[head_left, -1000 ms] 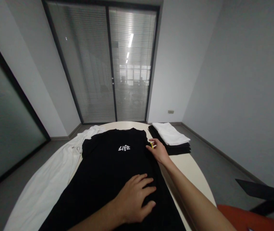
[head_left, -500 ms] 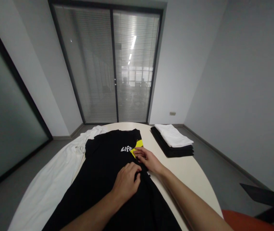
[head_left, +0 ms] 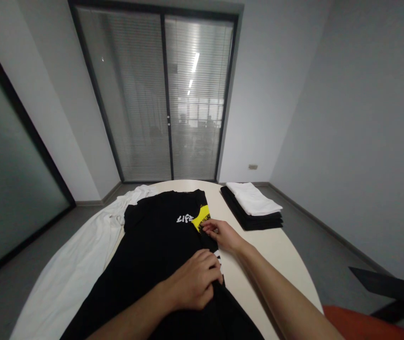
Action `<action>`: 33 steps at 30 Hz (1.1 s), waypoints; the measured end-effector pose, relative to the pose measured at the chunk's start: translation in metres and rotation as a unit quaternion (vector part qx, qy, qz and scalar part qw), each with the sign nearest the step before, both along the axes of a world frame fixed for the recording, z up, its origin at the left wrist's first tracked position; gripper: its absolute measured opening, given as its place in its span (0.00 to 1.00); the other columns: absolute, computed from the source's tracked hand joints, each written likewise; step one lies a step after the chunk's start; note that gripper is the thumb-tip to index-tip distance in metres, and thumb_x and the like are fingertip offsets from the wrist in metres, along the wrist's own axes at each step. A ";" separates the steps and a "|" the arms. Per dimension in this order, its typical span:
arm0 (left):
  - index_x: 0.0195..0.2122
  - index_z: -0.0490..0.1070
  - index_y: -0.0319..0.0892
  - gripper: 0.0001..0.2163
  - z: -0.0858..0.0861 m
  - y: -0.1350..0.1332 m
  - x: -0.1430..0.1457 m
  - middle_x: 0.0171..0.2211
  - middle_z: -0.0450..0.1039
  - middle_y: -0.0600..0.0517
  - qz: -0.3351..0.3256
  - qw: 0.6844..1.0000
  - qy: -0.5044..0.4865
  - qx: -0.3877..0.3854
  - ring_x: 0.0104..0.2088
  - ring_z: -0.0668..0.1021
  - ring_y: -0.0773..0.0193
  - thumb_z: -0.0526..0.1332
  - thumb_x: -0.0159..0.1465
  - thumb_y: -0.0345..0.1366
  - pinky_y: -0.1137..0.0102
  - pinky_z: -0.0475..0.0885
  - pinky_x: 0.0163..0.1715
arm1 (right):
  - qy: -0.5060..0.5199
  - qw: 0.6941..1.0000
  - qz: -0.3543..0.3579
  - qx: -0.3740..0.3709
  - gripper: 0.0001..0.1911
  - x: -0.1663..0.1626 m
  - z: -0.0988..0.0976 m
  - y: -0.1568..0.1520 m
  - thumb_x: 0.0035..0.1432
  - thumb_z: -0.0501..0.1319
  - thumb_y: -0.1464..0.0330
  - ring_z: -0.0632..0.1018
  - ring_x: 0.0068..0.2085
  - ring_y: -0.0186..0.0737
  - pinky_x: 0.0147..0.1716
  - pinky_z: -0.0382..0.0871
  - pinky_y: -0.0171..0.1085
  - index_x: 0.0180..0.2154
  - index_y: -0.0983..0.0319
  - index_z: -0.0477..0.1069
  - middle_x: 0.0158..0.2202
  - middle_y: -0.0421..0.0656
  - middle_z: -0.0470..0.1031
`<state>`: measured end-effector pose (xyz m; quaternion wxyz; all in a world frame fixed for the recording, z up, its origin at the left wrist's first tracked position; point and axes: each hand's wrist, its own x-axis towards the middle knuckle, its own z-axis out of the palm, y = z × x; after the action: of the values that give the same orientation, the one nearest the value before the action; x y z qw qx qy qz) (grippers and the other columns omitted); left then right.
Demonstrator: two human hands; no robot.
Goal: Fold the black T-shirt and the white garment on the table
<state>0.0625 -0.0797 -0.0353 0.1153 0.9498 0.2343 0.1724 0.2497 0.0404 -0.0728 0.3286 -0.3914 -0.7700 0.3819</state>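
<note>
T-shirt (head_left: 152, 245): flat on the worktop (head_left: 276, 255) before me, its right edge folded inward.
My left hand (head_left: 194, 283): on its near right edge.
My right hand (head_left: 223, 234): farther along, on the fold.
Spread cloth (head_left: 70, 274): left of it.
Folded stack (head_left: 253, 208): far right.

Black T-shirt (head_left: 155, 245) under my hands, white "LIFE" lettering (head_left: 184, 218) on chest. Folded-over edge by my right hand (head_left: 225, 235) shows bright yellow patch with black print (head_left: 202, 219). White garment (head_left: 81, 255) spread beside black one. Table (head_left: 279, 255) cream. Folded stack (head_left: 254, 208): white piece on top, black pieces beneath. Chair (head_left: 365, 326) orange-red.
</note>
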 end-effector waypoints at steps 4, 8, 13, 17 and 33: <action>0.42 0.67 0.44 0.14 0.014 -0.005 -0.006 0.39 0.73 0.53 -0.033 0.997 0.037 -0.058 0.42 0.74 0.61 0.64 0.53 0.29 0.65 0.64 0.53 | -0.018 1.000 -0.001 0.001 0.18 -0.001 0.006 -0.003 0.57 0.58 0.77 0.80 0.44 0.40 0.47 0.72 0.41 0.49 0.64 0.74 0.43 0.48 0.80; 0.44 0.69 0.48 0.16 0.026 -0.018 -0.019 0.40 0.75 0.57 -0.050 0.989 0.075 -0.113 0.42 0.76 0.63 0.69 0.56 0.37 0.67 0.65 0.49 | -0.042 0.999 -0.005 0.015 0.19 -0.003 0.010 -0.006 0.56 0.57 0.79 0.80 0.43 0.40 0.46 0.72 0.39 0.49 0.63 0.75 0.43 0.47 0.81; 0.34 0.68 0.45 0.09 0.028 -0.036 -0.031 0.36 0.73 0.58 -0.050 0.986 0.115 -0.110 0.38 0.75 0.65 0.67 0.55 0.31 0.70 0.65 0.39 | -0.075 0.995 -0.004 0.062 0.21 -0.005 0.007 -0.004 0.54 0.58 0.81 0.80 0.41 0.39 0.44 0.72 0.38 0.48 0.62 0.76 0.42 0.45 0.80; 0.46 0.69 0.49 0.16 0.023 -0.042 -0.036 0.35 0.74 0.59 -0.051 0.988 0.089 -0.117 0.38 0.75 0.64 0.68 0.57 0.34 0.67 0.66 0.45 | -0.117 0.988 -0.007 0.103 0.19 -0.007 0.006 -0.006 0.55 0.60 0.79 0.78 0.40 0.40 0.43 0.71 0.37 0.48 0.60 0.77 0.43 0.45 0.79; 0.44 0.66 0.44 0.11 -0.010 -0.042 0.022 0.45 0.76 0.53 -0.056 0.998 0.004 -0.024 0.50 0.73 0.61 0.63 0.61 0.30 0.68 0.64 0.52 | -0.194 0.973 -0.001 0.126 0.20 0.004 0.016 -0.002 0.60 0.62 0.73 0.76 0.43 0.40 0.47 0.69 0.38 0.54 0.59 0.75 0.47 0.47 0.74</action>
<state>0.0846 -0.1216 -0.0457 0.1467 0.9591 0.1851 0.1557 0.2538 0.0381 -0.0571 0.2198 -0.4145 -0.8606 0.1981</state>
